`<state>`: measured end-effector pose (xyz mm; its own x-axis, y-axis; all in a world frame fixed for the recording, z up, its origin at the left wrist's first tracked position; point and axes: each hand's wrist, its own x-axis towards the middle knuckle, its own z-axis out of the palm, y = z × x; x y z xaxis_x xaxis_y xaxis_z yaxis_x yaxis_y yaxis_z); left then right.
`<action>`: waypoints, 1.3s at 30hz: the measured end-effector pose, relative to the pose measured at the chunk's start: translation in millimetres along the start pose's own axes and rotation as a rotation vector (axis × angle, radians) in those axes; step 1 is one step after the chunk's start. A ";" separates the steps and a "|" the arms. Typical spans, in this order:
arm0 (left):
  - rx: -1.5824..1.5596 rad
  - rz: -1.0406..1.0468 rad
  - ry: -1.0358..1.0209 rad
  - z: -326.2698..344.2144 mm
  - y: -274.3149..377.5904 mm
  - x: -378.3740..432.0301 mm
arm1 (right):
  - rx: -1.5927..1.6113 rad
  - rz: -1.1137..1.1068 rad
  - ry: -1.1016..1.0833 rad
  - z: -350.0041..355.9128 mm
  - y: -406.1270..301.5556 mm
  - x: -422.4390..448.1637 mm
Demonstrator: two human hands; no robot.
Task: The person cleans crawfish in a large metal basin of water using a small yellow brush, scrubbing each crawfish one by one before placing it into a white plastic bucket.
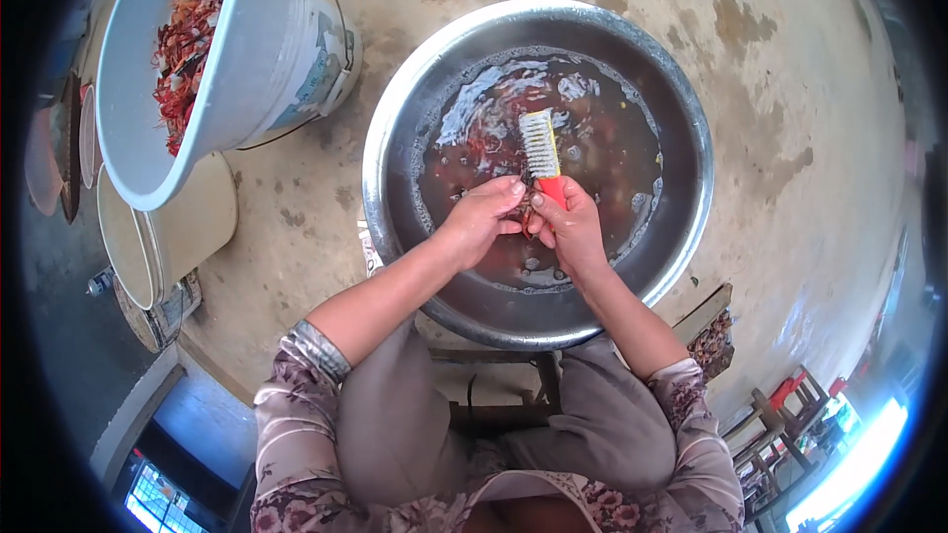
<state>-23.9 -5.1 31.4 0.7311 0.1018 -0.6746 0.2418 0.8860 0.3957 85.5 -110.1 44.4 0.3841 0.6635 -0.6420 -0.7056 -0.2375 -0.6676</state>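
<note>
A large round metal basin holds murky water with reddish shapes under the surface. Over its middle, my left hand pinches a small dark and reddish crayfish, partly hidden by fingers. My right hand grips the red handle of a scrub brush with pale bristles and a yellow edge, its head pointing away from me. The fingers of my right hand also touch the crayfish, close to my left fingertips.
At the upper left, a pale blue plastic basin with red crayfish rests on a white bucket. Near it lies a cream bucket. A dustpan-like container with debris lies right of my knee; wooden stools stand at the lower right.
</note>
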 end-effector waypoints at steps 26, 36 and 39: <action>-0.490 0.143 0.659 -13.4 -39.1 55.3 | -1.259 -0.200 0.046 5.6 22.6 -32.1; -0.335 0.382 0.605 -43.9 -53.5 42.1 | -1.251 -0.331 0.032 13.2 44.3 -51.9; -0.279 0.288 0.579 -10.8 -66.1 33.4 | -1.352 -0.169 0.114 -5.3 35.4 -15.6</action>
<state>-22.3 -55.3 -24.0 0.2652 0.5053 -0.8212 -0.1399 0.8628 0.4857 57.6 -132.6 28.8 0.4996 0.7074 -0.5000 0.4559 -0.7055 -0.5426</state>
